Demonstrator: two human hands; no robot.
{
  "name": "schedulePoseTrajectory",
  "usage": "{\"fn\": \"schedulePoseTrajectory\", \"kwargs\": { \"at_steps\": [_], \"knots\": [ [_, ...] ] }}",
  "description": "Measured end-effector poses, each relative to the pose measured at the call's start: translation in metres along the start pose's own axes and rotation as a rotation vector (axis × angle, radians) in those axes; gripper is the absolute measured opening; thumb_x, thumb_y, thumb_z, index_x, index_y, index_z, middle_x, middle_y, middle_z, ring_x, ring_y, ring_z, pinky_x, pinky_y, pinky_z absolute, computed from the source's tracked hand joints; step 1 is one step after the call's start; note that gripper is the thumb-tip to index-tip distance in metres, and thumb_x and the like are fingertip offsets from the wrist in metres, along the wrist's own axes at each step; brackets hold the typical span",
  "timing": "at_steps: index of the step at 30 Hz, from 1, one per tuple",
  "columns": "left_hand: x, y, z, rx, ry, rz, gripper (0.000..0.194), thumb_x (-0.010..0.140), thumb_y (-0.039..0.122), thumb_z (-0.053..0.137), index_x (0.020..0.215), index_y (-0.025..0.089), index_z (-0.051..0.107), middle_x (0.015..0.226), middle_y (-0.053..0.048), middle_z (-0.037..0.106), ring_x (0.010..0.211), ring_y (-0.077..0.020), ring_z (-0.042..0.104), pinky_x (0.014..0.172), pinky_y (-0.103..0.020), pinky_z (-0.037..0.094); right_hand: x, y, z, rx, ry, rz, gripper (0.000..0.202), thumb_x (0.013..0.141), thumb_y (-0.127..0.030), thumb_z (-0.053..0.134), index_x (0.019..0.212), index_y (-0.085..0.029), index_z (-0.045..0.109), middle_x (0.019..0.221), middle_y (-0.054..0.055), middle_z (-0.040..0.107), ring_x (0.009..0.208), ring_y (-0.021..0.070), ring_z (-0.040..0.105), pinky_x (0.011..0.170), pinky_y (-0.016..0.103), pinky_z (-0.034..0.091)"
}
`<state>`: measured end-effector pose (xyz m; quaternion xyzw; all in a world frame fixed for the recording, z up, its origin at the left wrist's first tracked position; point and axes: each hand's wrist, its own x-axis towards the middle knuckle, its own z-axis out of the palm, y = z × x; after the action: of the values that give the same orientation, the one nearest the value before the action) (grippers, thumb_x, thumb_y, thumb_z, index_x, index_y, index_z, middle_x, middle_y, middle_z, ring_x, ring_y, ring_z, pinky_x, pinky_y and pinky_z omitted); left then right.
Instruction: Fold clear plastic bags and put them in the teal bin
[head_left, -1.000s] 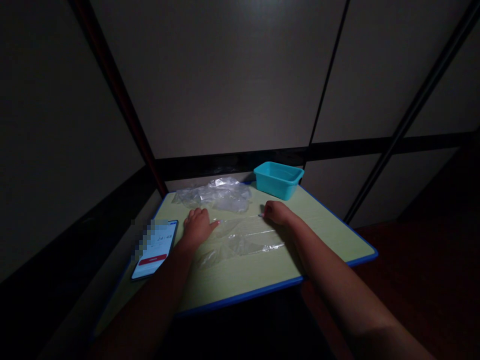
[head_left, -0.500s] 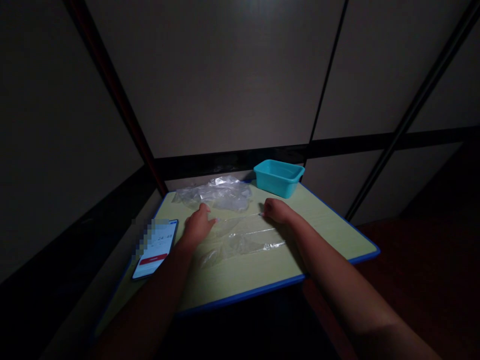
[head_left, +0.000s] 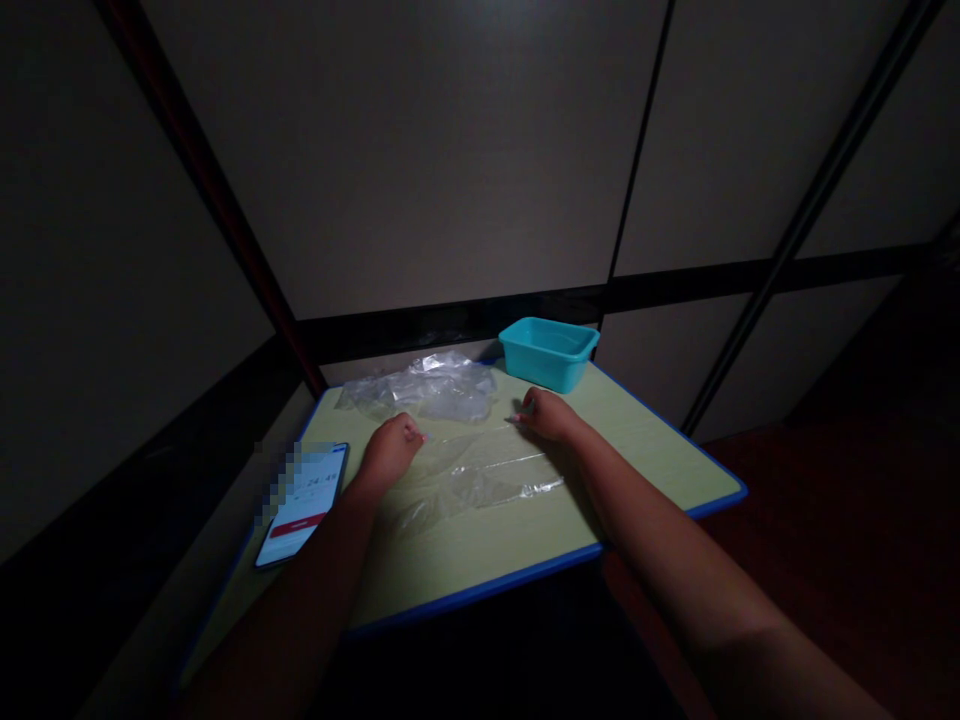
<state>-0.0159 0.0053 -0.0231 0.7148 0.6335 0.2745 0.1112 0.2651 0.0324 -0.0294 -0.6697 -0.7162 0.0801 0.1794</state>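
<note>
A clear plastic bag (head_left: 480, 480) lies spread flat on the small yellow-green table (head_left: 442, 570), its far edge running between my two hands. My left hand (head_left: 394, 448) pinches the left end of that edge, fingers curled. At the right end, my right hand (head_left: 544, 412) is closed with thumb and fingertips on the edge. Behind the left hand rests a heap of crumpled clear plastic bags (head_left: 427, 388), apart from the fingers.
A turquoise plastic basin (head_left: 547, 355) stands at the back right of the table. Left of my left forearm lies a phone (head_left: 307, 505) with its screen lit. Wall panels (head_left: 450, 150) rise right behind the table, whose rim is blue.
The left thumb and fingers have drawn together from a spread pose onto the bag's edge. My right hand keeps its grip, its fingers slightly shifted. The whole view has moved a little.
</note>
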Motion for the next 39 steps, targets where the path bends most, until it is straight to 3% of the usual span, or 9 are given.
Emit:
{"fn": "schedulePoseTrajectory", "kwargs": {
  "at_steps": [7,14,21,25,27,29,32,36,39],
  "knots": [
    [-0.001,0.000,-0.001,-0.022,0.021,-0.032,0.016,0.067,0.028,0.059,0.066,0.021,0.045,0.064,0.003,0.054,0.063,-0.0135,0.053,0.058,-0.022,0.038,-0.001,-0.002,-0.002,-0.022,-0.041,-0.010,0.035,0.072,-0.049,0.064,0.088,-0.018,0.062,0.089,0.008,0.064,0.076,0.0160,0.056,0.060,0.023,0.034],
    [0.001,-0.001,0.001,-0.036,0.084,-0.032,0.016,0.074,0.032,0.055,0.068,0.021,0.046,0.066,0.002,0.055,0.063,-0.0132,0.054,0.059,-0.022,0.040,-0.001,-0.002,-0.001,-0.044,-0.018,0.019,0.039,0.073,-0.048,0.064,0.096,-0.017,0.059,0.096,0.011,0.063,0.081,0.0188,0.056,0.062,0.024,0.036],
    [0.001,0.002,-0.003,0.091,0.224,0.070,0.025,0.079,0.039,0.050,0.092,0.018,0.053,0.093,-0.007,0.059,0.093,-0.0209,0.055,0.084,-0.031,0.043,-0.005,-0.005,-0.006,-0.124,-0.044,0.015,0.039,0.075,-0.053,0.058,0.091,-0.017,0.062,0.100,0.014,0.061,0.088,0.0236,0.056,0.065,0.028,0.038],
    [-0.014,0.015,-0.001,0.239,0.019,0.167,0.044,0.079,0.048,0.049,0.112,0.020,0.053,0.123,-0.010,0.052,0.121,-0.0263,0.040,0.102,-0.040,0.029,-0.006,-0.008,-0.007,-0.153,-0.072,-0.036,0.039,0.077,-0.055,0.055,0.087,-0.018,0.064,0.099,0.014,0.061,0.089,0.0241,0.055,0.066,0.028,0.038],
    [-0.022,0.022,0.000,0.283,-0.133,0.170,0.055,0.080,0.053,0.045,0.125,0.022,0.047,0.143,-0.011,0.033,0.134,-0.0293,0.021,0.106,-0.047,0.018,-0.007,-0.008,-0.008,-0.157,-0.082,-0.052,0.038,0.078,-0.054,0.054,0.087,-0.018,0.064,0.099,0.013,0.062,0.089,0.0236,0.055,0.066,0.028,0.038],
    [-0.029,0.028,0.001,0.308,-0.299,0.182,0.065,0.081,0.056,0.042,0.135,0.021,0.036,0.151,-0.011,0.015,0.138,-0.0293,0.006,0.106,-0.052,0.012,-0.007,-0.009,-0.008,-0.151,-0.093,-0.064,0.035,0.078,-0.051,0.056,0.087,-0.019,0.064,0.100,0.013,0.062,0.089,0.0229,0.055,0.066,0.027,0.038],
    [-0.035,0.034,0.000,0.331,-0.481,0.215,0.074,0.082,0.058,0.037,0.142,0.017,0.022,0.151,-0.013,0.004,0.139,-0.0262,0.000,0.107,-0.052,0.008,-0.006,-0.008,-0.007,-0.138,-0.107,-0.063,0.026,0.080,-0.042,0.055,0.089,-0.019,0.064,0.101,0.012,0.063,0.090,0.0222,0.055,0.067,0.026,0.038],
    [-0.037,0.036,-0.004,0.360,-0.544,0.253,0.081,0.081,0.064,0.033,0.144,0.017,0.015,0.150,-0.012,0.001,0.138,-0.0255,-0.001,0.108,-0.052,0.007,-0.004,-0.006,-0.006,-0.127,-0.105,-0.007,0.022,0.083,-0.032,0.051,0.094,-0.019,0.064,0.104,0.010,0.063,0.091,0.0204,0.056,0.070,0.026,0.038],
    [-0.039,0.036,-0.007,0.381,-0.554,0.241,0.083,0.080,0.066,0.034,0.144,0.019,0.012,0.150,-0.012,-0.002,0.138,-0.0252,-0.004,0.107,-0.053,0.005,-0.002,-0.004,-0.006,-0.129,-0.087,0.037,0.027,0.085,-0.036,0.048,0.098,-0.017,0.063,0.105,0.013,0.063,0.091,0.0210,0.057,0.070,0.026,0.038]
  ]
}}
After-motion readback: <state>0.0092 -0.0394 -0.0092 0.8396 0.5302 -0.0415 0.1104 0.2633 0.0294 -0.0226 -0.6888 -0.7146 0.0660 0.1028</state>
